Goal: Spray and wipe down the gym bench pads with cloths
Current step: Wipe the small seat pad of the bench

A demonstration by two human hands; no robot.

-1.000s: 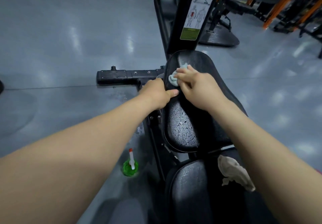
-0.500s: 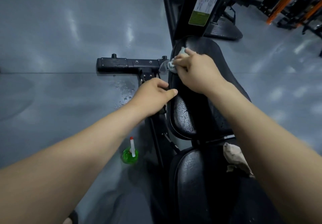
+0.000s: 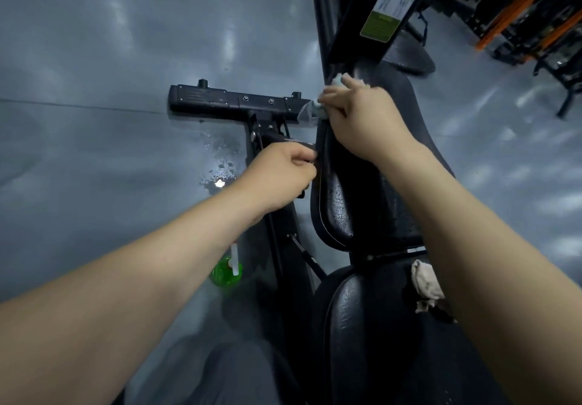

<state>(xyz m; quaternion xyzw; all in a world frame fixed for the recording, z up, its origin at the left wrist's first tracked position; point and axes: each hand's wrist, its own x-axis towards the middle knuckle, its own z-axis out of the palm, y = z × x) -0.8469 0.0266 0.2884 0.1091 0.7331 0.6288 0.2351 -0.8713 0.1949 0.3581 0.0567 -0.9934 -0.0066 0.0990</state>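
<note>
Up top, right hand (image 3: 362,117) fingers pinch a pale blue cloth (image 3: 310,111) against the seat pad (image 3: 362,203) edge; left hand (image 3: 280,177) fingers curl on the frame beside it

We have both bare forearms stretched forward, the left coming in from the lower left, the right from the lower right. Our right hand (image 3: 362,121) is farther out, knuckles up, fingers curled tight over a pale cloth (image 3: 310,110) at the pad's (image 3: 390,190) left edge near its far end. Our left hand (image 3: 280,177) sits nearer, loosely fisted, fingertips touching that same left edge.
</note>
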